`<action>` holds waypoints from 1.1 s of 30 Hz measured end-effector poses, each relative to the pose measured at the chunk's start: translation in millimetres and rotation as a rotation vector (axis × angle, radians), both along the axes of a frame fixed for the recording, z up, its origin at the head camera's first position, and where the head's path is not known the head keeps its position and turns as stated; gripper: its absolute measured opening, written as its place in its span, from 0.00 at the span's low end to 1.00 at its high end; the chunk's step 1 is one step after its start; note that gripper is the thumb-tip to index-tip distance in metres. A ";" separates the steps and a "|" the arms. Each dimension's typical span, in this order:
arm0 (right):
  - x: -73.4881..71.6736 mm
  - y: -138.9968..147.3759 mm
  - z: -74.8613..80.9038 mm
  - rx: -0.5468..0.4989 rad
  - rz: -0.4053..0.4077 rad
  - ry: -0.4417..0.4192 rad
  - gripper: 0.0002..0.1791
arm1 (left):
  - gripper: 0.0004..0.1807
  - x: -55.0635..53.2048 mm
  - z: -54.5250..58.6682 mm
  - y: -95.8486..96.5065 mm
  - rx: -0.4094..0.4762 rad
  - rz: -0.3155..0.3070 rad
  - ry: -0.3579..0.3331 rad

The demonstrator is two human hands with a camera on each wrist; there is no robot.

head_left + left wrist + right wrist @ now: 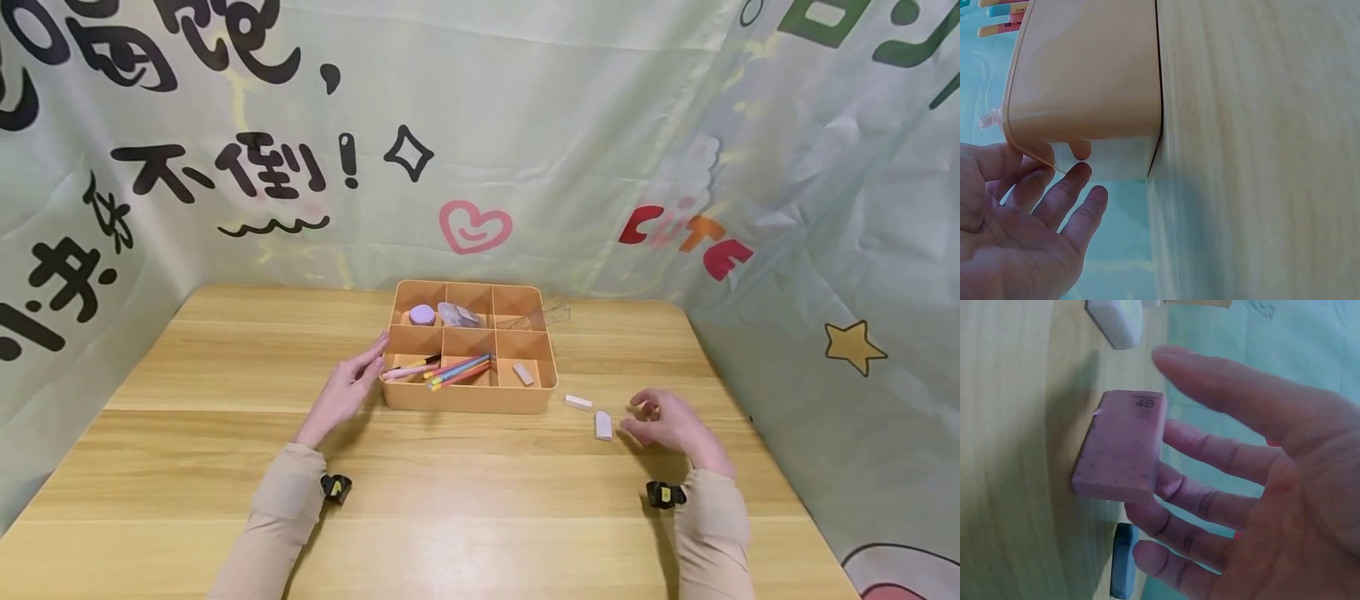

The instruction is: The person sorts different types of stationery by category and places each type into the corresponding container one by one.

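Observation:
My left hand (351,387) is at the left side of an orange divided organizer box (465,400), its fingers fairly straight. In the left wrist view, the thumb and nearest fingers meet the box's rim, while other fingertips lie close to the side wall. My right hand (671,425) hovers low over the table with thumb and fingers spread apart. A pink eraser (1119,447) marked 4B appears right at those fingers in the right wrist view; the thumb is off it. From the head camera the hand hides it. A white eraser (603,426) lies just left of the hand.
Another small white eraser (577,402) lies by the box's right corner. A dark bluish block (1124,561) is below the pink eraser. Inside the box are colored pens (461,371), a purple round container (422,315), a clear ruler (536,319) and an eraser (522,374). Printed cloth hangs behind.

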State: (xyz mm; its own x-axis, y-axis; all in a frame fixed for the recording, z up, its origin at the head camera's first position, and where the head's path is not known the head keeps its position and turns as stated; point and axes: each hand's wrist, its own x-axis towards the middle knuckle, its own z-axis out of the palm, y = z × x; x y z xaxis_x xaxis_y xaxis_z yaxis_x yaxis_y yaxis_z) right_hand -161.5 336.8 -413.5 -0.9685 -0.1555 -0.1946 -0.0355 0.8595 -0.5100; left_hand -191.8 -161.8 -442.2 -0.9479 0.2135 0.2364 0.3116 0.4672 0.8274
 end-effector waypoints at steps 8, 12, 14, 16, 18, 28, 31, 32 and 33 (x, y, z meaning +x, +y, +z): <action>-2.1 -1.1 -4.0 0.006 -0.006 -0.077 0.24 | 0.24 0.5 0.9 0.6 0.001 0.005 -0.015; -2.6 -1.4 -4.8 0.034 -0.020 -0.061 0.22 | 0.24 0.3 1.8 0.5 0.004 0.002 -0.017; -2.2 -1.7 -5.0 0.024 -0.027 -0.070 0.20 | 0.24 0.0 1.6 0.3 0.004 -0.002 -0.017; -1.4 -2.5 -4.9 0.010 -0.037 -0.082 0.17 | 0.24 0.7 1.5 0.1 0.008 -0.006 -0.017; -0.9 -3.3 -5.1 0.004 -0.045 -0.092 0.13 | 0.24 0.7 0.4 0.0 0.005 -0.007 -0.012; -1.9 -6.3 -7.7 0.048 -0.045 -0.030 0.09 | 0.24 0.8 -1.9 0.2 0.005 0.000 0.012; -2.5 -9.9 -7.6 0.044 -0.032 0.067 0.08 | 0.24 0.4 -1.6 0.3 0.011 -0.007 0.001; -2.9 -12.1 -6.7 0.044 -0.035 0.103 0.09 | 0.24 0.4 -1.6 0.3 0.012 -0.007 -0.001; -3.5 -15.2 -5.4 0.045 -0.037 0.139 0.09 | 0.24 0.3 -1.8 0.3 0.010 -0.006 0.001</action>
State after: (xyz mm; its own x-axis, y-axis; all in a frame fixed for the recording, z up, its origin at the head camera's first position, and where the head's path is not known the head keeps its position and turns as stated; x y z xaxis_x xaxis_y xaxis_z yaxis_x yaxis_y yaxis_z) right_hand -165.0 321.7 -418.9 -0.9914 -0.1137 -0.0642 -0.0713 0.8834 -0.4632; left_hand -191.5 -161.5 -443.9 -0.9463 0.2167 0.2400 0.3156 0.4569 0.8317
